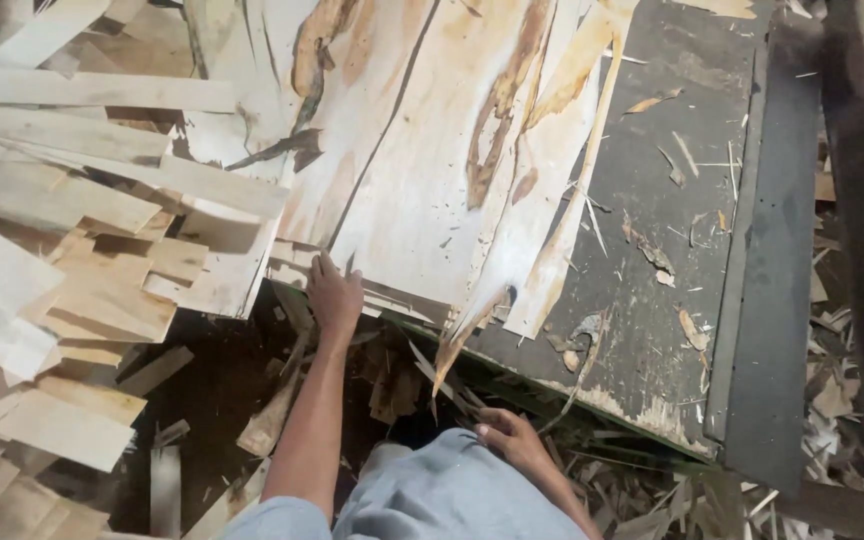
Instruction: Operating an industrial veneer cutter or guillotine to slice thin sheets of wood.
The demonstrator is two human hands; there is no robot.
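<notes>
Head view, looking straight down: I see my left hand stretched forward with the fingers spread and lying flat on the near edge of the pale, thin wood veneer sheets stacked on the dark tabletop. It presses on that edge rather than closing round anything. My right hand sits low, close to my grey-blue trousered knee, the fingers curled loosely near a thin splinter of veneer by the tabletop's front edge; I cannot tell whether it actually grips that splinter or only touches it.

Two hands are in view, both mine. The large veneer sheets overlap so that I cannot count them exactly, though several layers show at the near edge. The top sheets are cream-coloured with long brown streaks and splits running along the grain, and torn strips hang off over the front of the tabletop.

To the left, a loose heap of short pale veneer offcuts lies piled at many angles, just beside the sheets. Small chips and slivers are scattered over the bare right part of the tabletop, and more scraps cover the floor to the right and below.
</notes>
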